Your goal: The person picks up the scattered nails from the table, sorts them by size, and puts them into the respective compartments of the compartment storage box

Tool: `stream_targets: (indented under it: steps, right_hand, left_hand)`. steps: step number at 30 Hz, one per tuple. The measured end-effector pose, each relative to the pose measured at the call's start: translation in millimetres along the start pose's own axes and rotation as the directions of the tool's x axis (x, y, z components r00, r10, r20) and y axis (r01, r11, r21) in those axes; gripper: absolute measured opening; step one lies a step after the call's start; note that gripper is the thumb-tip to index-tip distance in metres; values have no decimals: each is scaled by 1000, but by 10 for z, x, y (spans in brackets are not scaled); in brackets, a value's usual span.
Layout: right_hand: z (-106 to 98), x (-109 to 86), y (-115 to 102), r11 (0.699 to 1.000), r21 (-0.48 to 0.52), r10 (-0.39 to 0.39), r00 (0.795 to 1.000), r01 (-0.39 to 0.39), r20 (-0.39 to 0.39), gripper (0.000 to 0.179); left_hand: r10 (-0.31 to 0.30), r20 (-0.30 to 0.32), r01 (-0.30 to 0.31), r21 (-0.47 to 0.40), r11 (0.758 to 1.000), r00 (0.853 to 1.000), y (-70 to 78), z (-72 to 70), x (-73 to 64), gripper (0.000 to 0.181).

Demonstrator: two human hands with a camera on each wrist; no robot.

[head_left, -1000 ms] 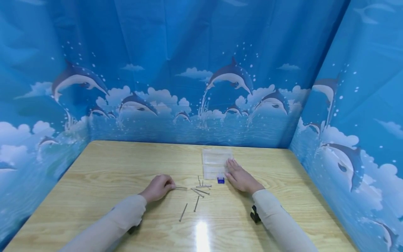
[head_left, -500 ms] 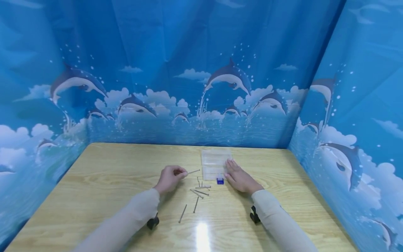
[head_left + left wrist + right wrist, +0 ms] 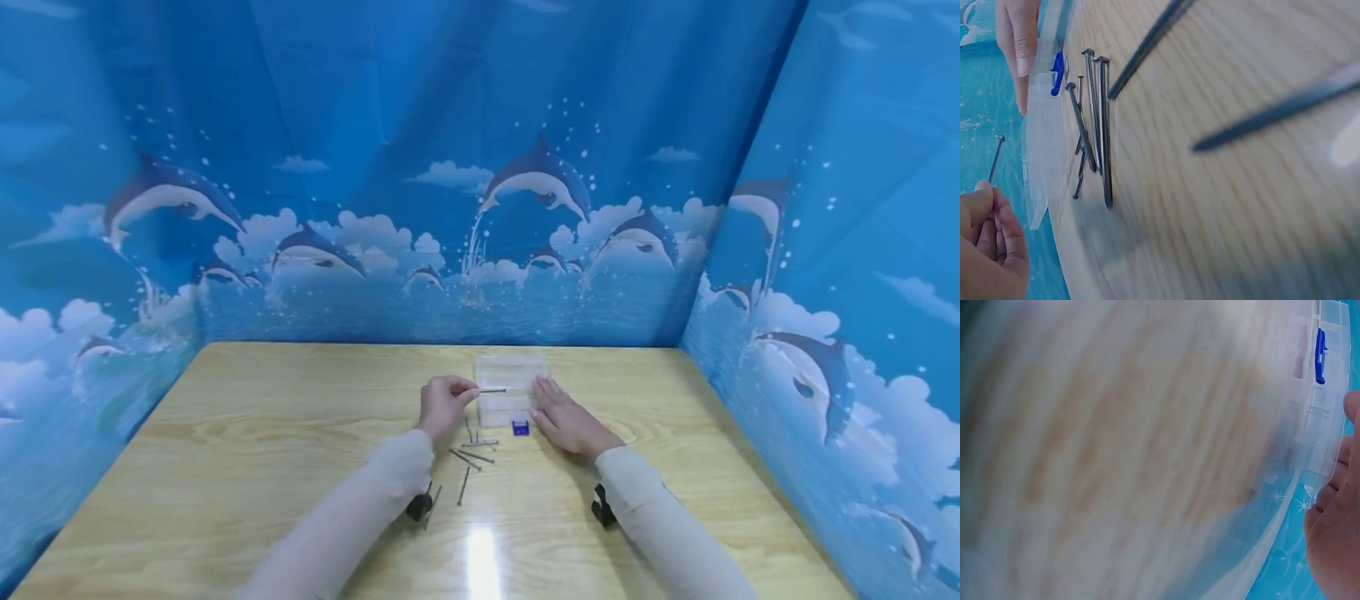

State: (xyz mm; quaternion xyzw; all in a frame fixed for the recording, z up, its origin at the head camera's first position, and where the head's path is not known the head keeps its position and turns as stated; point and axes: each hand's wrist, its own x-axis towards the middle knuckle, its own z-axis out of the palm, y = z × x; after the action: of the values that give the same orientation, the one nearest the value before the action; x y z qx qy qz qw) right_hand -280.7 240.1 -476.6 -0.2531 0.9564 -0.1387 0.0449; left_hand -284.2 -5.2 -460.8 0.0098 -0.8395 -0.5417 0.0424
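Note:
My left hand [image 3: 442, 405] pinches a nail [image 3: 492, 390] between thumb and fingertips. The nail lies roughly level over the clear plastic box [image 3: 512, 365], its head pointing right; in the left wrist view the held nail [image 3: 997, 157] tilts upward. A blue latch [image 3: 521, 428] sits on the box's near side. Against the box's right side rests my right hand [image 3: 572, 423], its fingers fairly straight. Seen from the right wrist, the fingers of the right hand [image 3: 1338, 519] lie along the wall of the box [image 3: 1325, 419]. The inside of the box is hard to make out.
Several loose nails [image 3: 471, 457] lie on the wooden table [image 3: 285, 417] in front of the box. Two more nails lie nearer the front, one [image 3: 463, 487] beside another partly behind the left wrist's black strap mount [image 3: 420, 505]. A dolphin-print curtain [image 3: 360, 167] hangs behind the table.
My left hand has lifted its nail from the table and carried it rightward and away from me, over the box. My right hand stays at the box's side.

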Motion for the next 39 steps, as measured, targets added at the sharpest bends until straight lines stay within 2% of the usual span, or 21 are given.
stream_targets:
  steps: [6, 15, 19, 30, 39]
  right_hand:
    - [-16, 16, -3, 1000, 9, -4, 1000, 4, 2, 60]
    - [-19, -4, -34, 1000, 10, 1, 1000, -2, 3, 60]
    - [-12, 4, -40, 1000, -14, 14, 1000, -14, 6, 60]
    - [43, 41, -76, 998, -6, 67, 998, -67, -3, 59]
    - [64, 66, -127, 1000, -11, 25, 999, -26, -29, 55]
  left_hand:
    - [-51, -21, 51, -12, 999, 998, 28, 186, 76, 4]
    - [-37, -56, 40, 49, 998, 998, 49, 356, 72, 5]
    - [-31, -60, 35, 79, 996, 998, 58, 363, 81, 5]
    - [-42, -16, 43, 107, 993, 999, 60, 325, 88, 3]
    - [-48, -9, 49, 87, 995, 999, 61, 308, 91, 4]
